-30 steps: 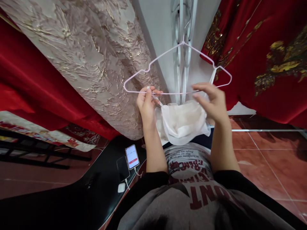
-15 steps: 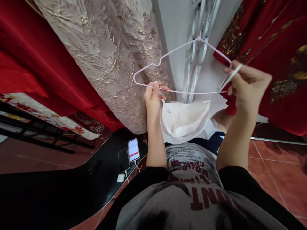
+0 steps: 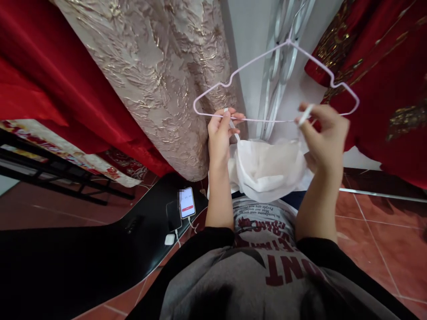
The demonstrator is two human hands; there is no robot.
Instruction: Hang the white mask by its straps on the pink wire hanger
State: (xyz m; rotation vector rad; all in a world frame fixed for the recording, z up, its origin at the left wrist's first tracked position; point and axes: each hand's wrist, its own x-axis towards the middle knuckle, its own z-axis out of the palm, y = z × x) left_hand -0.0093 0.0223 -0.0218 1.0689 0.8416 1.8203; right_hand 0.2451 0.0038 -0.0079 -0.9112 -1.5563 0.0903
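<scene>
A thin pale pink clothes hanger (image 3: 259,59) spans the space before me, its hook up at the top. My left hand (image 3: 220,133) pinches the left part of its bottom bar together with a white strap (image 3: 232,125). That strap runs down to a white garment (image 3: 253,166), which hangs above my lap with its top edge sagging. At the right half of the bar, my right hand (image 3: 325,138) is closed on another white strap (image 3: 306,114), slightly blurred. Whether its fingers also touch the bar, I cannot tell.
A black bench (image 3: 83,266) at left carries a lit phone (image 3: 187,202), a dark phone (image 3: 174,217) and a white earbud case (image 3: 169,239). Cream textured fabric (image 3: 160,89) and red garments (image 3: 376,89) hang on either side. A white metal rack (image 3: 280,66) stands behind the hanger.
My right hand has come inward and down from the hanger's right shoulder to the bottom bar, bringing the strap along. The hanger's right end now shows. My left hand keeps its hold.
</scene>
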